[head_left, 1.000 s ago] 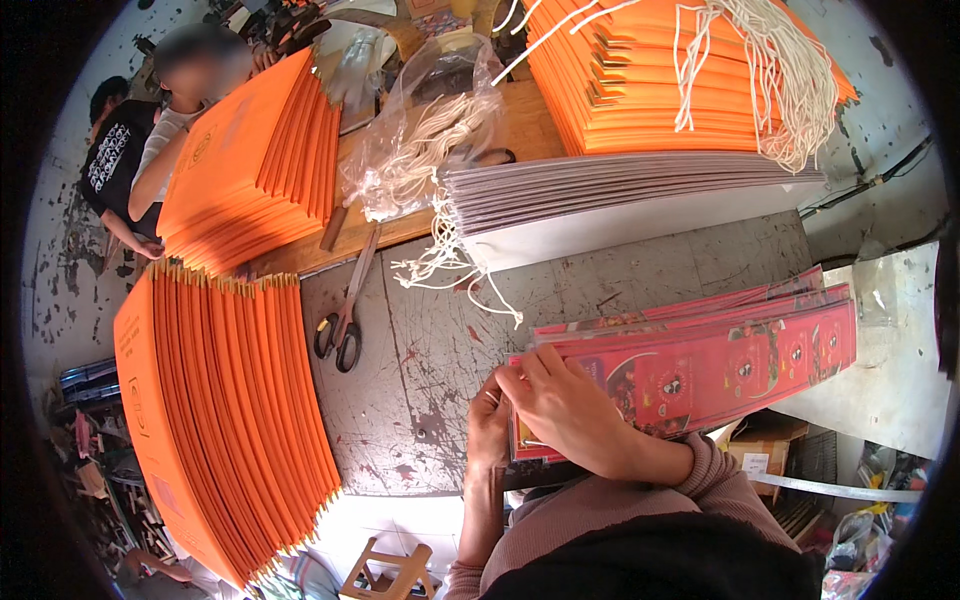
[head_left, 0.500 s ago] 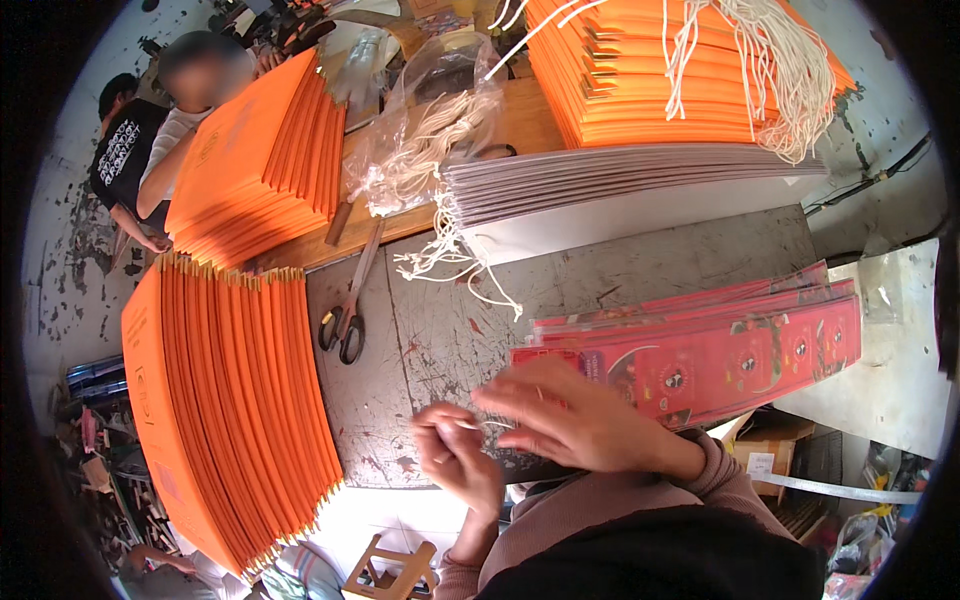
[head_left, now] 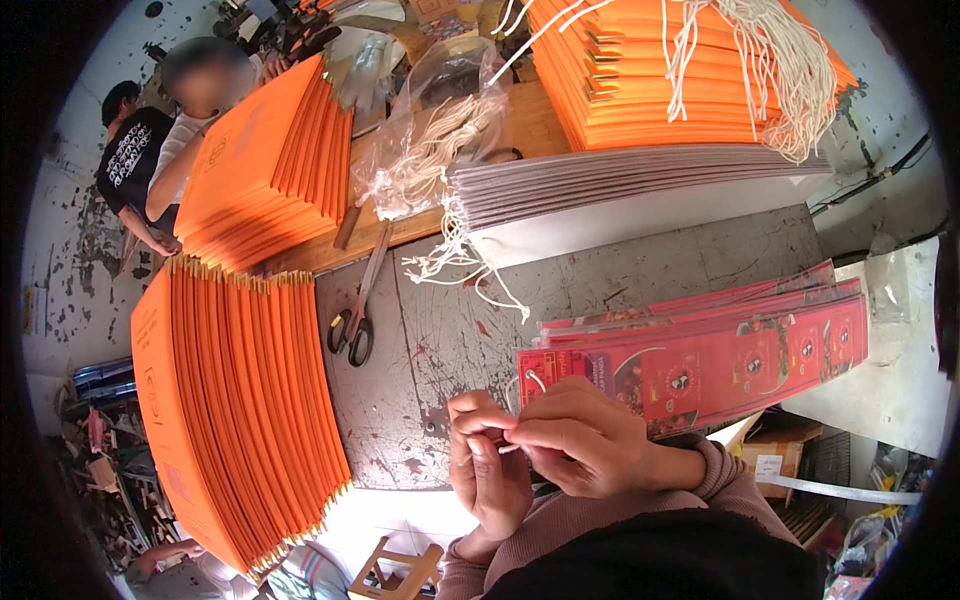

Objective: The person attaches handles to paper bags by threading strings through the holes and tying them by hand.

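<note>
Close together at the table's near edge, my left hand and my right hand both have their fingers closed in a pinch. Between the fingertips runs a thin white cord, which also loops at the left corner of a red printed plastic strip. This strip tops a pile of similar long red strips lying just beyond my right hand. My fingers cover most of the cord, so its ends cannot be made out.
Black-handled scissors lie left of centre. Stacks of orange folders stand at left and back. A grey-white stack with cords sits behind the red strips, beside a clear bag of cords. Two people are at the far left.
My hands have come together from apart, and the right fingers have closed into a pinch. The cord loop at the red strip's corner now shows. The view has shifted slightly.
</note>
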### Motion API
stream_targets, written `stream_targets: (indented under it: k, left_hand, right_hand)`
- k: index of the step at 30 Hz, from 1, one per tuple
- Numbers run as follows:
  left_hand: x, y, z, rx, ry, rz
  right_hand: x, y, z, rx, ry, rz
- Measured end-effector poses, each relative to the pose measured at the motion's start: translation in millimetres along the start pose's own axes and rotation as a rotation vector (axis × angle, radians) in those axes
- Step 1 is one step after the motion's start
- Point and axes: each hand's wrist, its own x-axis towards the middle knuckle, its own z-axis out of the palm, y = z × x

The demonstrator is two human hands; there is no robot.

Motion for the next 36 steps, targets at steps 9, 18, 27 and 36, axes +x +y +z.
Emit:
stream_targets:
  k: [9, 18, 27, 36]
  left_hand:
    - [-1.8, 2.8, -12.4, 0.281, -0.194, -0.03]
    - [0.3, 8.8, -10.5, 0.151, -0.362, -0.003]
    - [4.0, 13.2, -35.3, 0.169, -0.307, -0.02]
    - [-0.4, 15.7, -44.5, 0.226, 0.005, -0.601]
  right_hand:
    - [-3.7, -6.3, 1.1, -0.265, -0.047, -0.11]
    - [-5.8, -4.8, 1.5, -0.216, -0.02, -0.094]
    - [1.6, -1.9, -6.0, -0.283, 0.046, -0.048]
    - [-19.7, 9.7, 18.8, -0.16, -0.214, -0.392]
